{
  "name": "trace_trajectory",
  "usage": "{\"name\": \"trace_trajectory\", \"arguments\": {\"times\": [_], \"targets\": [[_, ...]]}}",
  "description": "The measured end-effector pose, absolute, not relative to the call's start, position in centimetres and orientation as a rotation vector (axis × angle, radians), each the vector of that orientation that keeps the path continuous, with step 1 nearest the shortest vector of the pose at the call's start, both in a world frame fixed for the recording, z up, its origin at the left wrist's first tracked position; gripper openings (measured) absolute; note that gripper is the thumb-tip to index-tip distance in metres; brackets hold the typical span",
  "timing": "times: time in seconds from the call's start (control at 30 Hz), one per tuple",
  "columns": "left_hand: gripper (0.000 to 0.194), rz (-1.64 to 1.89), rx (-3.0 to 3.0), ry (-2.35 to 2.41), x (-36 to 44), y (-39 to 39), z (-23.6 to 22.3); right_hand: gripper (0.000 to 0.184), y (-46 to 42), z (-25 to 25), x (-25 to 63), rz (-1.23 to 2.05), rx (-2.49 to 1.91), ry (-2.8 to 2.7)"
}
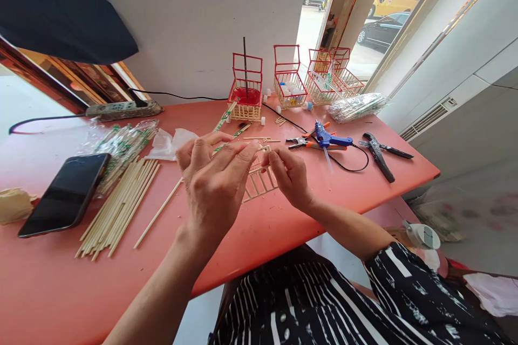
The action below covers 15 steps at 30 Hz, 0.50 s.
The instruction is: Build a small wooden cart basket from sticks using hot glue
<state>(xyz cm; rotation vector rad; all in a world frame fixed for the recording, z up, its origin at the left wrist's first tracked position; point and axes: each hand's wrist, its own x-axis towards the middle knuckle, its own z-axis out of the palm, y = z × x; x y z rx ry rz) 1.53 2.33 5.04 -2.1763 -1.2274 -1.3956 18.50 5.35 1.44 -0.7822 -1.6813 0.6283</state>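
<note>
Fingertips of my left hand (pixel 214 178) and my right hand (pixel 290 175) meet above the table, both pinched on small pale stick pieces (pixel 265 148). How those pieces join is too small to make out. Below my hands lies a ladder-like frame of wooden sticks (pixel 259 186), partly covered by them. One long wooden stick (pixel 157 215) rests on the table to the left of my left wrist. Short cut sticks (pixel 259 138) lie just beyond my fingers. A blue glue gun (pixel 327 137) is on its side to the right, on top of orange-handled pliers (pixel 299 143).
Small stick-built carts with red handles (pixel 246 99) stand along the wall. At left are a bundle of sticks (pixel 119 210), a black phone (pixel 67 194) and a power strip (pixel 123 110). Dark-handled cutters (pixel 378 156) lie near the right edge of the red table (pixel 226 259).
</note>
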Motion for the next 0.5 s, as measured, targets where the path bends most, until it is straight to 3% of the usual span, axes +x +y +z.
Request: {"name": "trace_trajectory", "arguments": {"times": [0.5], "targets": [[0.019, -1.538, -2.182, -1.271, 2.30, 3.01, 4.30, 0.038, 5.04, 2.11, 18.37, 0.630, -0.746, -1.684]]}}
